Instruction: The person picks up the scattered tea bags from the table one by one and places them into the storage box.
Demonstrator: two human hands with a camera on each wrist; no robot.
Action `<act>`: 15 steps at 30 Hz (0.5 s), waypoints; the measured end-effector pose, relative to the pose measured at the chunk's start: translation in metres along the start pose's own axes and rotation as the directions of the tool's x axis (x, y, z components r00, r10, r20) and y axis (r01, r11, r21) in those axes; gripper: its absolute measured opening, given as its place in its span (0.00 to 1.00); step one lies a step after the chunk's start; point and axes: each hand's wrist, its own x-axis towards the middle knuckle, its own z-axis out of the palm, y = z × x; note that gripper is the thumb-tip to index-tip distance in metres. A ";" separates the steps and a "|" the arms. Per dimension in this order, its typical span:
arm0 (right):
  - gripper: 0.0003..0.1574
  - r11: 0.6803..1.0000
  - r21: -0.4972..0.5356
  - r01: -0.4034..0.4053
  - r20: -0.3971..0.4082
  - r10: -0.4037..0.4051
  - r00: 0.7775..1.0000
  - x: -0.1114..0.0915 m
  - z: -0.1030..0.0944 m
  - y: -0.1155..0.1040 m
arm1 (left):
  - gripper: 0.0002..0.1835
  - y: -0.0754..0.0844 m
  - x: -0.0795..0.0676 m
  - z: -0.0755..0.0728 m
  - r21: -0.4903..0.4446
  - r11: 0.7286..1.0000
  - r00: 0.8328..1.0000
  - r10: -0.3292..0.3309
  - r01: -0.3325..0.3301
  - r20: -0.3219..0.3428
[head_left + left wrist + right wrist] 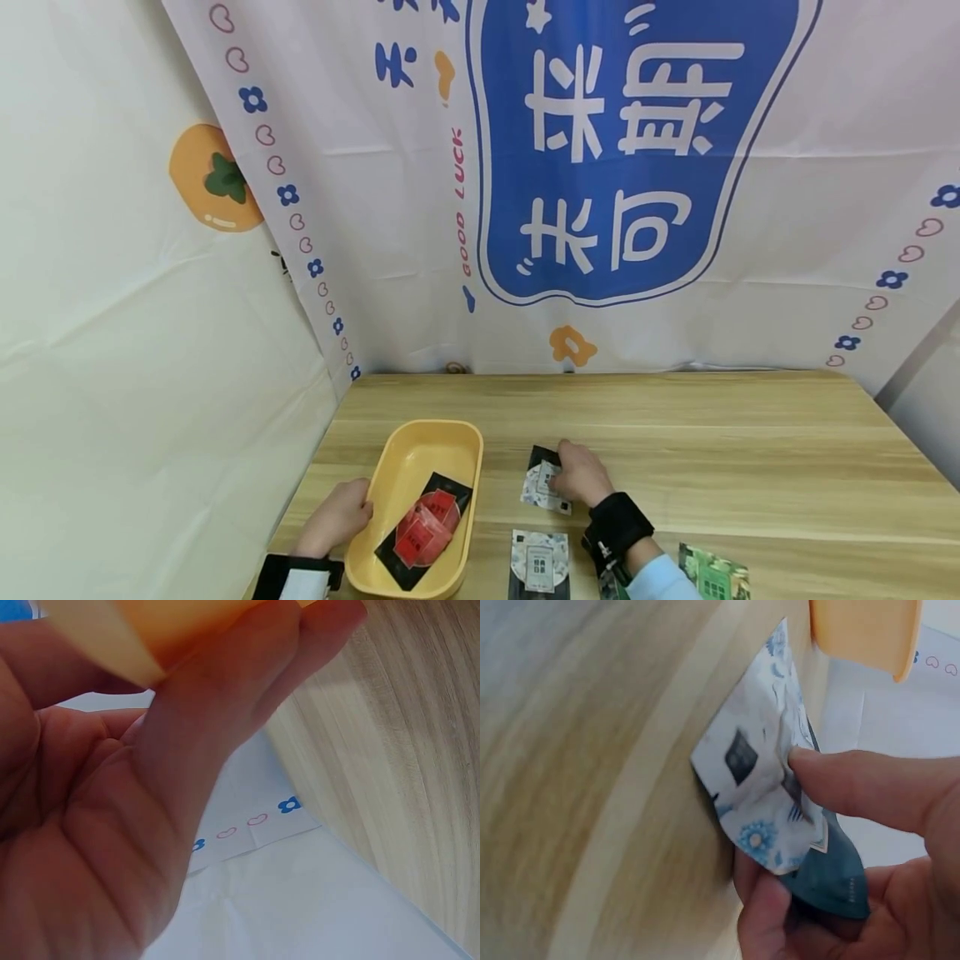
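Note:
My left hand (337, 515) grips the left rim of a yellow tray (378, 492) between thumb and fingers; the left wrist view shows the tray wall (199, 630) from below. Inside the tray lie dark packets with red labels (427, 527), overlapping and partly shiny. To the right of the tray, my right hand (581, 473) pinches a blue-and-white floral packet with a black end (542, 485). Seen from the right wrist, the thumb presses this packet's creased face (761, 765) with fingers behind it, close to the tabletop.
A second floral packet (540, 560) lies nearer on the wooden table (675, 433). Green packets sit at the near edge, one (716, 575) beside the right sleeve, another (611, 586) mostly hidden under the wrist. A printed white cloth (405, 317) hangs behind the table.

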 end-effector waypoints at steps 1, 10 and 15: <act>0.23 1.000 0.009 0.010 -0.006 -0.010 1.000 -0.001 -0.001 0.001 | 0.06 0.000 0.001 0.000 0.000 1.000 1.000 0.001 -0.001 -0.001; 0.21 0.995 0.019 0.093 -0.080 -0.091 0.993 -0.009 -0.007 0.009 | 0.07 0.002 0.004 0.001 -0.002 1.000 1.000 -0.007 0.007 0.005; 0.14 0.989 0.038 0.146 -0.133 -0.139 0.981 -0.013 -0.008 0.011 | 0.06 0.000 0.002 0.002 -0.026 1.000 1.000 0.002 -0.001 0.008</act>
